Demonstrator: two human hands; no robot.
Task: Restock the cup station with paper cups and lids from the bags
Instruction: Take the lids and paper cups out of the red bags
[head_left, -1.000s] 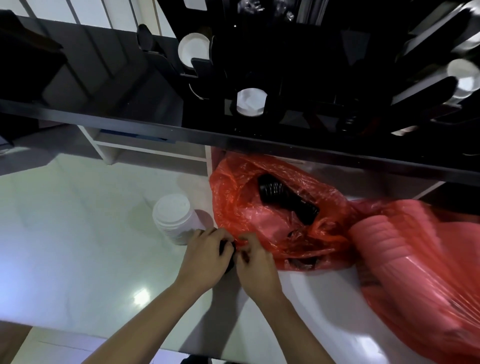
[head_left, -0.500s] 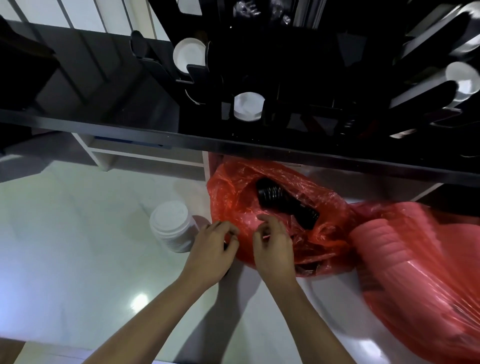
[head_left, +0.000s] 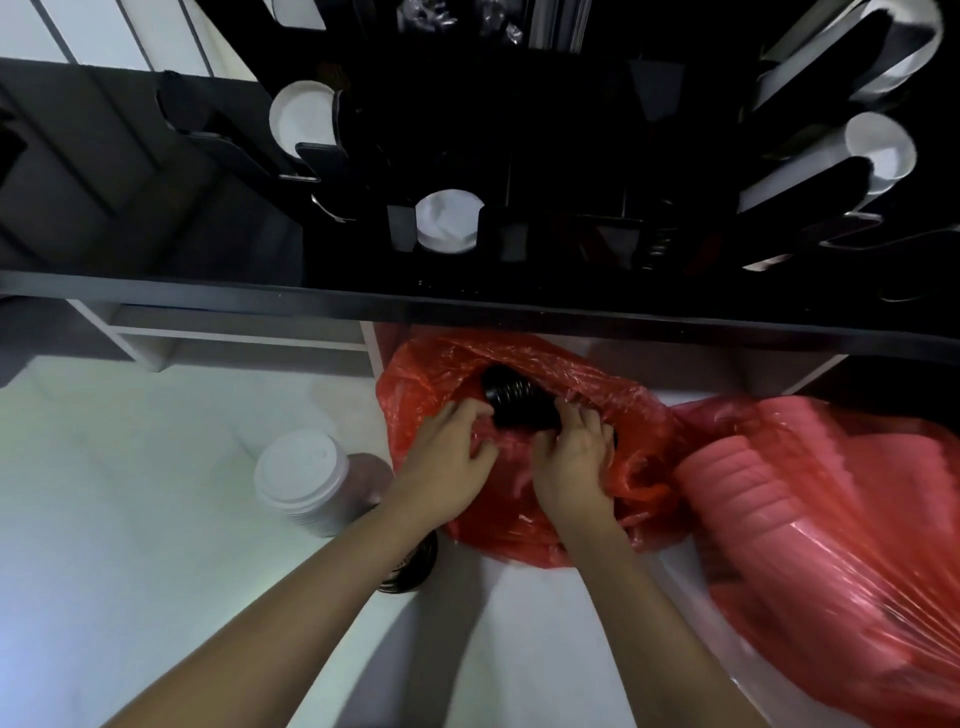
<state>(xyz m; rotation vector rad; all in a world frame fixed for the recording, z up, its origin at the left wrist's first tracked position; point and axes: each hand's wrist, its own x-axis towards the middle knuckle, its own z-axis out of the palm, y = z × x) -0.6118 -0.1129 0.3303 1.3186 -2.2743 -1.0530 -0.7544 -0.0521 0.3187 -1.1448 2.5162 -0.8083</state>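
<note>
Head view: both hands have moved up from the bag's near edge into its mouth. The left hand spreads its fingers on the red bag; the right hand curls around the black lid stack inside. White lids stand at the surface's left side. Judging by this, the black lids come out next for the cup station above.

Both arms reach forward, left hand and right hand side by side, fingers curled.
</note>
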